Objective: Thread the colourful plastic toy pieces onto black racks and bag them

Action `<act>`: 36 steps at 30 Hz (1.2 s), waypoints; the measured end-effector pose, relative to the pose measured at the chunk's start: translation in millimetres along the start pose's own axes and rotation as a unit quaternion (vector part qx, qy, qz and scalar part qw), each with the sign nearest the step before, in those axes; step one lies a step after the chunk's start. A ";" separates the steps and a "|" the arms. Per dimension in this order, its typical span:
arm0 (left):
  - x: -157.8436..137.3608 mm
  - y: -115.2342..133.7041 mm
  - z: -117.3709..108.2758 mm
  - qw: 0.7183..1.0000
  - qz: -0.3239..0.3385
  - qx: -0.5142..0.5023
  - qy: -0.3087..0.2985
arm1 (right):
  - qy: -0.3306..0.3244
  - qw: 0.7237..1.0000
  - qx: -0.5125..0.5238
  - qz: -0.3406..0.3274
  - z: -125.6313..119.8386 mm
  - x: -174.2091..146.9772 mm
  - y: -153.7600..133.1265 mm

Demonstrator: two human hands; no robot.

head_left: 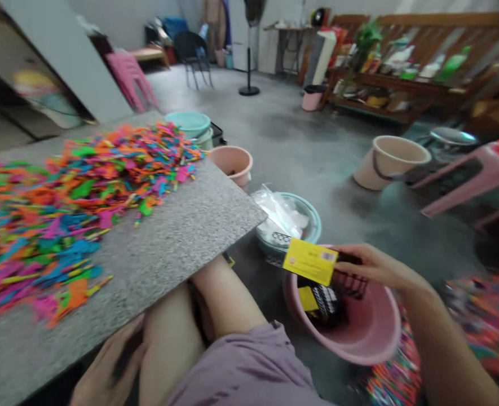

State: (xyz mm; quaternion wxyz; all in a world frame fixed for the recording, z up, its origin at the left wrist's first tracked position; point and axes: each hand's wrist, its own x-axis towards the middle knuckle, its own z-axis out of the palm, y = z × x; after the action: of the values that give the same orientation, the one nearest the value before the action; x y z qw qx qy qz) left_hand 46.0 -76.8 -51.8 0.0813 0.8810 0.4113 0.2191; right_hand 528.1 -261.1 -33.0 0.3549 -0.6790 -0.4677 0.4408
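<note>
My right hand is closed on a yellow printed card with a barcode. Black ladder-like pieces stick out around the card, and what they are is unclear. Hand and card are over a pink bucket, apart from its bottom. Inside that bucket lie similar black and yellow items. My left hand is low beside my left leg, below the table edge, fingers apart and nothing visible in them. A large heap of small colourful plastic pieces covers part of the grey speckled table.
A light-blue basin with clear plastic bags stands by the table corner. Behind it is an orange-pink bucket. To the right are a beige bucket, a pink stool and bags of colourful pieces on the floor.
</note>
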 end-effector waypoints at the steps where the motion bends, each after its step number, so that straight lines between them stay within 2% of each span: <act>1: 9.3 3.4 5.7 1.000 0.007 0.006 0.023 | -0.014 0.999 0.012 -0.038 18.7 25.6 -17.5; 4: 50.2 10.5 28.9 0.994 0.031 0.024 0.103 | -0.095 0.983 0.040 -0.150 100.1 126.7 -59.9; 5: 65.4 8.6 37.7 0.995 0.037 0.039 0.088 | -0.118 0.976 0.042 -0.178 127.2 161.5 -71.3; 7: 91.2 -3.5 54.4 0.995 0.023 0.100 -0.013 | -0.169 0.964 -0.030 -0.205 170.1 221.2 -91.9; 8: 100.0 -12.4 61.9 0.993 0.017 0.114 -0.040 | -0.172 0.957 -0.098 -0.211 184.9 243.3 -101.2; 9: 105.6 -21.6 68.7 0.991 0.009 0.123 -0.054 | -0.147 0.949 -0.174 -0.219 196.3 259.1 -109.3; 11: 108.5 -37.2 80.5 0.988 -0.004 0.136 -0.070 | -0.048 0.917 -0.308 -0.250 214.6 271.9 -120.1; 13: 104.7 -46.3 89.9 0.987 -0.013 0.141 -0.073 | 0.029 0.875 -0.378 -0.302 236.5 265.2 -121.1; 15: 99.3 -50.1 95.7 0.988 -0.014 0.137 -0.075 | 0.029 0.848 -0.403 -0.341 264.2 250.3 -113.8; 18: 94.9 -53.4 97.0 0.989 -0.005 0.120 -0.088 | 0.022 0.842 -0.417 -0.341 295.9 232.4 -96.9; 20: 94.9 -55.5 95.5 0.990 -0.001 0.107 -0.096 | 0.031 0.840 -0.430 -0.330 297.4 226.4 -85.1; 23: 96.1 -56.9 93.4 0.991 -0.001 0.089 -0.101 | 0.053 0.822 -0.460 -0.331 274.9 220.8 -66.8; 27: 95.2 -56.5 89.3 0.993 0.022 0.054 -0.099 | 0.054 0.767 -0.506 -0.391 239.1 215.7 -50.8; 30: 94.5 -59.6 79.2 0.995 0.037 0.026 -0.091 | 0.020 0.737 -0.504 -0.450 219.1 217.9 -56.2; 32: 96.0 -64.9 69.2 0.997 0.026 0.012 -0.079 | -0.011 0.749 -0.487 -0.449 206.4 225.3 -68.4; 34: 98.5 -71.6 60.2 0.998 -0.006 0.007 -0.056 | -0.040 0.779 -0.466 -0.419 197.4 239.7 -85.5; 36: 98.9 -76.3 56.2 0.999 -0.046 0.014 -0.023 | -0.043 0.799 -0.454 -0.393 199.9 258.7 -106.3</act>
State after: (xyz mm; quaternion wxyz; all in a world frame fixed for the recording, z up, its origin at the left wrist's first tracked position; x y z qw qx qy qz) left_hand 74.7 49.9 -95.0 0.0878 0.8668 0.4529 0.1892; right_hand 352.8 31.1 -78.8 0.1282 -0.5007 -0.8556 0.0296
